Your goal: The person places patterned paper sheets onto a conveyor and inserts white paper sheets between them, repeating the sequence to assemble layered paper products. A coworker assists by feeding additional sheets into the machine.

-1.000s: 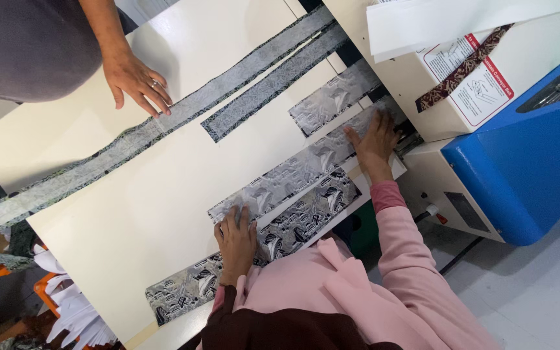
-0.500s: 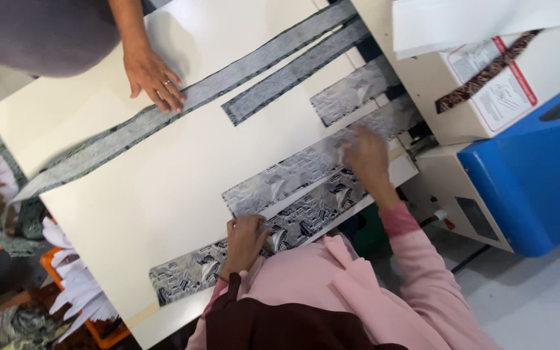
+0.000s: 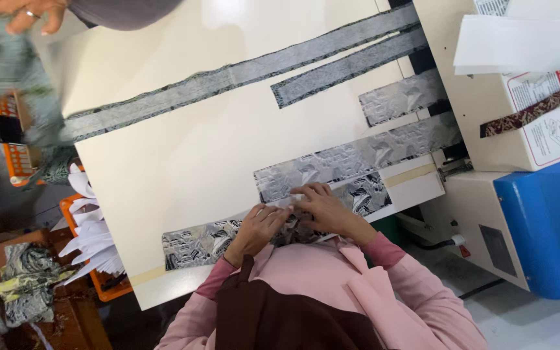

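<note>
A long black-and-white patterned fabric strip (image 3: 196, 243) lies along the near edge of the cream table (image 3: 183, 162). My left hand (image 3: 257, 227) and my right hand (image 3: 325, 209) meet at its middle, fingers curled and touching, pinching the strip between them. Just beyond my fingers lies a second patterned strip (image 3: 358, 155), with a shorter piece (image 3: 400, 97) farther back. Two long grey strips (image 3: 228, 78) (image 3: 351, 66) run diagonally across the far side. Pink sleeves cover both my arms.
Another person's hand (image 3: 27, 11) hovers off the table's far left corner. A cream machine (image 3: 526, 129) with a blue housing (image 3: 546, 227) stands at the right end. White paper pieces in an orange tray (image 3: 92, 236) and folded cloth (image 3: 27, 279) sit lower left.
My right hand has drawn back from the strip's right end to meet my left hand at the middle. The other person's hand has lifted off the long grey strip to the far left.
</note>
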The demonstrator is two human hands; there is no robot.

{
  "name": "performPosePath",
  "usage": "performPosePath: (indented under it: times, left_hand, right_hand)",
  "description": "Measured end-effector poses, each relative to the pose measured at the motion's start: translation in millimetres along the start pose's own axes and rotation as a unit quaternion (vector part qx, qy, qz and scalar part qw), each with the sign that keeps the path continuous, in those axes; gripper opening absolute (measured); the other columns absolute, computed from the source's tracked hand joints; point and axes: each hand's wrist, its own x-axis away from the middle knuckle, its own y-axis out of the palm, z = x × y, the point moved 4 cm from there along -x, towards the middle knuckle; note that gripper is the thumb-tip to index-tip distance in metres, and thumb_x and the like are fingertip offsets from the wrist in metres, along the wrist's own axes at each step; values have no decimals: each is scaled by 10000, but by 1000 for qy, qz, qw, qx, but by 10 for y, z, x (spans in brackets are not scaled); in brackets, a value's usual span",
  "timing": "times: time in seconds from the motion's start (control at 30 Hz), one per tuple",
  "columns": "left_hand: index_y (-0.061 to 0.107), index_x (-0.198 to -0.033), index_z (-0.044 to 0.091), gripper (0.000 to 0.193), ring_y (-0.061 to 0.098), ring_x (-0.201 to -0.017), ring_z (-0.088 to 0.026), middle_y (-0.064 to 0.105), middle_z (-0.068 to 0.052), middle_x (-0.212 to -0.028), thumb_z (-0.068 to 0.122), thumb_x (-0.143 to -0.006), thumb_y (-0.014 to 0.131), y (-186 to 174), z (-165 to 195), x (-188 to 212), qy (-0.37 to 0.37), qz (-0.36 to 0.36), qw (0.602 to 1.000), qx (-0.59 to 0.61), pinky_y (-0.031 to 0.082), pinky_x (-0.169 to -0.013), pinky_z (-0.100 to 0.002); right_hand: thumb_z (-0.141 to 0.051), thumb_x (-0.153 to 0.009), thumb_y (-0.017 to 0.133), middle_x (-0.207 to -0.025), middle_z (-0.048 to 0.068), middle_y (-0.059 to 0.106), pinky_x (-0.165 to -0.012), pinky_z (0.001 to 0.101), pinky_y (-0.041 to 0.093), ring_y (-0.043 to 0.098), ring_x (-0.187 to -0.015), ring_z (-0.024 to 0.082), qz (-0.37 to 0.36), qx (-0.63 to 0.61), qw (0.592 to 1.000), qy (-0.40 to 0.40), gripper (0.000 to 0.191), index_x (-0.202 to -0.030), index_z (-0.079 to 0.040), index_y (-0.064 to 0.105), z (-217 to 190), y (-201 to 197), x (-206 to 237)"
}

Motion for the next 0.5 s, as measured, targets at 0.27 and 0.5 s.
performPosePath:
  times: [0.27,0.5]
  left_hand:
    - [593,-1394,179,463,722,-865,-244,681,-74,-1104,124,-936,631,-357,-151,-59,-422,-146,815,369,595,-706,-432]
    - [768,-1060,44,378,647,-699,-159,751,-46,-853,319,-804,807,-737,-869,620,-447,-301,731,419,535,-663,-320]
  right_hand:
    - [-396,-713,835,-859,143,690,-984,459,420,653,-923,320,-185,5,973,137,461,-1043,-95,720,393,-353,298]
    - [-437,-721,825,-804,95,687,-674,408,522,658,-735,261,-140,-50,955,257,446,-974,-87,715,1094,-1087,420]
